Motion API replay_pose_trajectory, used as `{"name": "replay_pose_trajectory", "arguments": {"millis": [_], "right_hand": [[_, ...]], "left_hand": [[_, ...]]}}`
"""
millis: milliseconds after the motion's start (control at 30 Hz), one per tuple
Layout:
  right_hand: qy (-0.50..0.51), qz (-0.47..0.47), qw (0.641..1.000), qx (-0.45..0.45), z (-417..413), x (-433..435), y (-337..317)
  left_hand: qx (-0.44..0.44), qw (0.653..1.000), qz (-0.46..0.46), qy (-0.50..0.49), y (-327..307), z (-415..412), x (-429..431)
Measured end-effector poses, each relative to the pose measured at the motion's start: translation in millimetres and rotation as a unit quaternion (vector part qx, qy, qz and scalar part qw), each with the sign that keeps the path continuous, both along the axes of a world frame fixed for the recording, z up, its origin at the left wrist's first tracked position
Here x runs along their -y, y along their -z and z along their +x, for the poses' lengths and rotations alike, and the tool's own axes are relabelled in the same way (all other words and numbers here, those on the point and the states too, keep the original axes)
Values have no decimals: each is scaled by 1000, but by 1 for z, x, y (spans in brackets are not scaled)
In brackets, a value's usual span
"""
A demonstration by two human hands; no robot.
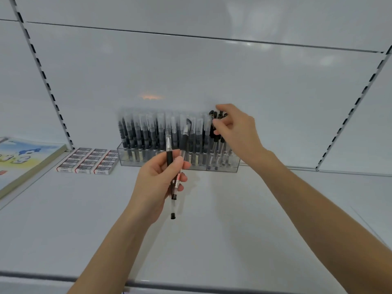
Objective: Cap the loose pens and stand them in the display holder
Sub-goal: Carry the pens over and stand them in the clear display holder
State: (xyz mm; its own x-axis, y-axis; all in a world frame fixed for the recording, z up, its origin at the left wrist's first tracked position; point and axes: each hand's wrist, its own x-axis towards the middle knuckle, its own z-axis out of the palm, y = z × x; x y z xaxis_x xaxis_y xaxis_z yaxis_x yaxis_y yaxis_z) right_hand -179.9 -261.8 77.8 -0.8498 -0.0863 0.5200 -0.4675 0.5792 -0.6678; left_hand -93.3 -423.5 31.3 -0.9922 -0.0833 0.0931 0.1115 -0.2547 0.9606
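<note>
A clear acrylic display holder (165, 163) stands at the back of the white shelf, packed with upright capped pens. My left hand (158, 183) grips two pens in front of it: one with a clear cap (168, 143) and one with a black cap (185, 136), both pointing up. My right hand (235, 128) reaches to the holder's right end and pinches the black-capped pens (218, 143) standing there.
Several boxed erasers (89, 161) lie in rows left of the holder. A picture book (25, 160) lies at the far left. Slotted shelf uprights (42, 71) run up the back wall on both sides. The shelf's front edge (191, 285) is near me.
</note>
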Motion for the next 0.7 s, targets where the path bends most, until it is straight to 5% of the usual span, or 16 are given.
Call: {"name": "replay_pose_trajectory", "arguments": {"millis": [167,267,433,567,700], "right_hand": [[-78,-171,978,95,32,-6,-4],[-138,-220,951,168,46,-5,-4],[-98,-254,944,186,45,-13,1],[-37,-320,934,154,40,-40,-9],[42,-280,957,58,31,-63,-16]], "left_hand": [[-14,999,-13,26,-1,-2,-5],[-18,999,-14,44,-1,-3,-13],[-11,997,-40,66,-1,-6,-24],[12,997,-43,71,-1,-7,-27],[14,997,-75,30,0,-8,-30]]}}
